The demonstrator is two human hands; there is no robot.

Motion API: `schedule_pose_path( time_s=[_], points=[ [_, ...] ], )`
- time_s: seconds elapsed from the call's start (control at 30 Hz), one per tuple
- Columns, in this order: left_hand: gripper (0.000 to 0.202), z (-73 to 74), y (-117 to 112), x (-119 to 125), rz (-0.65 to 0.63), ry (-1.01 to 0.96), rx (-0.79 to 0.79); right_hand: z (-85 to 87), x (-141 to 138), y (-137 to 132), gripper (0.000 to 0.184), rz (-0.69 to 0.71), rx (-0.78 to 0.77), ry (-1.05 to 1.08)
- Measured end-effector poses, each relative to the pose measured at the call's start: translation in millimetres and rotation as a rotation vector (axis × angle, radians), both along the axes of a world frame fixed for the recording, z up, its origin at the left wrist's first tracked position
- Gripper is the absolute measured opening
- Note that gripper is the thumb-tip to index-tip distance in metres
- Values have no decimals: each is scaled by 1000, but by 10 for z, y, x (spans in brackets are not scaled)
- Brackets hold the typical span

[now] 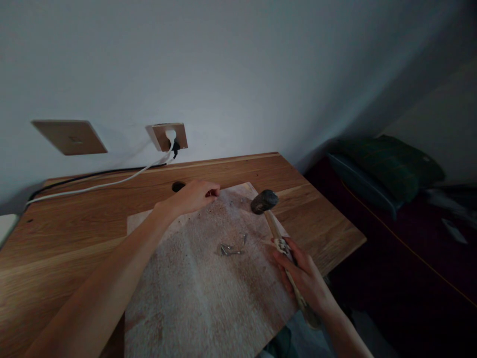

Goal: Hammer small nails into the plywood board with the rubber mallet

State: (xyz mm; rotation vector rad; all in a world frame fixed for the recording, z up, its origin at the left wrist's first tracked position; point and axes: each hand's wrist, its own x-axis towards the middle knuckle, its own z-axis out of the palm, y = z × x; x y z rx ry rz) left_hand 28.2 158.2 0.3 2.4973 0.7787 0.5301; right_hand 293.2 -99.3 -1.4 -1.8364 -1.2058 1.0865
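Note:
In the head view my right hand [298, 273] is wrapped round the wooden handle of a hammer [264, 201]. Its dark head is raised over the right side of a pale, worn wooden board [194, 303]. At the far edge of the board, my left hand [197, 195] rests with fingers curled together in a pinch; whatever is between them is too small to make out. Several loose nails [229, 250] lie in a small pile mid-board. A row of small dark spots, perhaps nail heads or holes, runs near the left hand.
The board lies on a wooden desk [74, 223] against a wall. Black and white cables [112, 184] run along the back to a wall socket [169, 136]. A round hole [178, 186] is behind my left wrist. Cushions [387, 169] lie on a dark red surface at right.

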Motion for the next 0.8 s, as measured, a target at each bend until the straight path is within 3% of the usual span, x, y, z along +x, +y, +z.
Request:
schedule_pose_path(
  time_s=[0.53, 0.8],
  points=[
    [12, 93, -42, -3, -9, -12, -58, -9, -9, 15, 39, 2, -3, -3],
    [5, -3, -7, -27, -1, -89, -95, 20, -11, 10, 37, 1, -1, -7]
  ],
)
